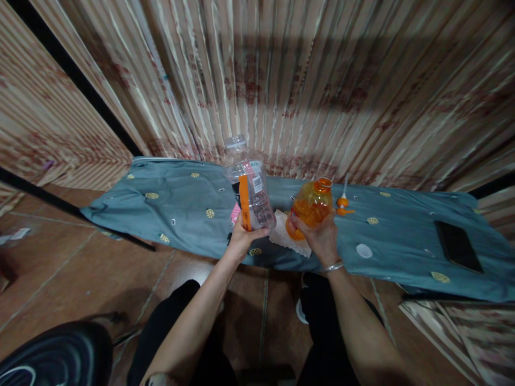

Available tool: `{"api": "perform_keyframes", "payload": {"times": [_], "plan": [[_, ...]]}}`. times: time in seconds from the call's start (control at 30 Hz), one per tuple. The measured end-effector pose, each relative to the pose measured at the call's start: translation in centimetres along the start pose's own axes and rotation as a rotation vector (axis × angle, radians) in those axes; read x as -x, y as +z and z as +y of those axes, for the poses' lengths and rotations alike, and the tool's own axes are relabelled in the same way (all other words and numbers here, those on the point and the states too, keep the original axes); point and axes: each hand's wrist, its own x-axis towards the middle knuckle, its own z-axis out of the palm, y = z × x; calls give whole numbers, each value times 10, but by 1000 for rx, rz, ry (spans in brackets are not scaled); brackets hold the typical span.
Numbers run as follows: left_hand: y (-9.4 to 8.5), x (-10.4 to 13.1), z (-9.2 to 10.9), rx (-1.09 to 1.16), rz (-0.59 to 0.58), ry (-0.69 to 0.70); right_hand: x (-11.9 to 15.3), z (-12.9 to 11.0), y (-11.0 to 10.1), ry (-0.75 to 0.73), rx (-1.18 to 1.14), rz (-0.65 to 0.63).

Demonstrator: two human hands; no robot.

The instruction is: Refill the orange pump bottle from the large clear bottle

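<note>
My left hand [242, 239] grips the lower part of a large clear plastic bottle [259, 198] with an orange and black label; its mouth is uncapped. Wrapped round an orange bottle [309, 206] is my right hand [323, 236]; this bottle is open at the top too and tilts a little to the right. Beneath and between the two bottles lies a white tissue [285, 231]. An orange pump head [342, 203] with a pale tube rests on the cloth just right of the orange bottle. Nearer my right wrist is a white round cap [364, 251].
The narrow table has a teal cloth [185, 214] with yellow patterns. A black phone [458, 246] lies at its right end. Striped curtains [281, 80] hang behind it, with black frame bars at both sides. A black round stool [60, 354] stands at the lower left.
</note>
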Motion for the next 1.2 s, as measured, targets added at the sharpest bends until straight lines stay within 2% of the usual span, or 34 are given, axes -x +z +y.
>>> {"api": "perform_keyframes", "payload": {"times": [0.2,0.5,0.67,0.8,0.97,1.2], "plan": [[-2,-5,-2,-95,32,27,0,5,3,-39,8,26],[-7,1,8,-278,43,49,-1,2,1,-17,3,-17],[-11,4,20,-385,57,74,0,0,3,6,-16,-10],[-15,6,33,-446,88,126,-1,1,5,-32,-24,-16],[-22,12,44,-469,87,128,-1,1,6,-24,-23,-15],[-31,18,60,-495,148,156,1,-6,3,2,-57,-27]]}}
